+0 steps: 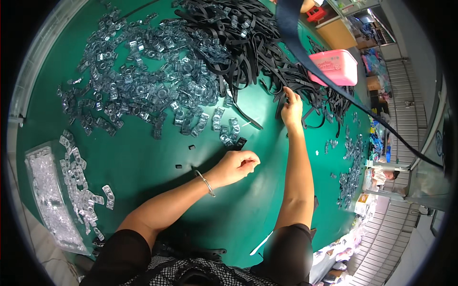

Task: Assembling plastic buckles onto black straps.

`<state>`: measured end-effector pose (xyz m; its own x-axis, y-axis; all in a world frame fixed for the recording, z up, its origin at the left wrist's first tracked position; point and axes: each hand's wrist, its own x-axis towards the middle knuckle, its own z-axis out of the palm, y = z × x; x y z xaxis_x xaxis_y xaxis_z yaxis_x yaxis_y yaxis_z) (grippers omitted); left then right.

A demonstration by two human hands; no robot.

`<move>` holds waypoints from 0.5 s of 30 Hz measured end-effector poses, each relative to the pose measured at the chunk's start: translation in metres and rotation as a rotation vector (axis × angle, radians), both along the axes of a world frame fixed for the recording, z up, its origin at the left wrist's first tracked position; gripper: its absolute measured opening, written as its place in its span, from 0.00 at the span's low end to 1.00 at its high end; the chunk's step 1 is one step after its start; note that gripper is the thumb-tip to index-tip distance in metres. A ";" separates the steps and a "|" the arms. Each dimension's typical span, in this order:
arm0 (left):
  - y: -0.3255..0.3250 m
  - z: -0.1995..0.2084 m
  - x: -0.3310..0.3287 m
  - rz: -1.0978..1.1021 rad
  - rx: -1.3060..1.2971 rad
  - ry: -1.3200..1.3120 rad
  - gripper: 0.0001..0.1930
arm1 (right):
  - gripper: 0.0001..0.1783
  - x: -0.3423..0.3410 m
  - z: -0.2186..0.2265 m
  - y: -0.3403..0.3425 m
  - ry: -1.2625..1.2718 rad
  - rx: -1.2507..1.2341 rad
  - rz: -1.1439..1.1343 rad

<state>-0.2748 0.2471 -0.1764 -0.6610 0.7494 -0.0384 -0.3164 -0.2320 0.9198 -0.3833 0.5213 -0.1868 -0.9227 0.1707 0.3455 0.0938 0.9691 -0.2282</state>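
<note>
My left hand [234,168], with a bangle [205,183] at the wrist, hovers over the green table, fingers curled in; what they hold, if anything, is hidden. Just beyond it lies a small black piece [240,143], beside several clear plastic buckle-like parts [225,135]. Farther off to the right, my right hand [292,110] reaches to the edge of a tangle of black straps [255,45]. Its fingers are drawn together at a black strap [278,108]; the exact contact is partly hidden.
A big heap of clear plastic parts [157,76] covers the far left. Near left lie a clear bag of parts [50,195] and loose pieces [78,176]. A pink container [335,67] stands at the straps; more parts [350,162] lie right. A dark band [329,83] crosses the view.
</note>
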 end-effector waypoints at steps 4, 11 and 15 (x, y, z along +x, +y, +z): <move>-0.003 0.002 -0.002 0.009 -0.027 0.007 0.05 | 0.35 0.000 0.024 -0.008 -0.104 0.033 0.064; 0.000 -0.004 -0.002 -0.012 -0.049 0.094 0.06 | 0.28 -0.002 0.041 -0.016 -0.155 0.160 0.139; -0.002 -0.001 -0.002 0.066 -0.038 0.050 0.04 | 0.22 -0.013 0.049 -0.023 -0.228 0.148 0.164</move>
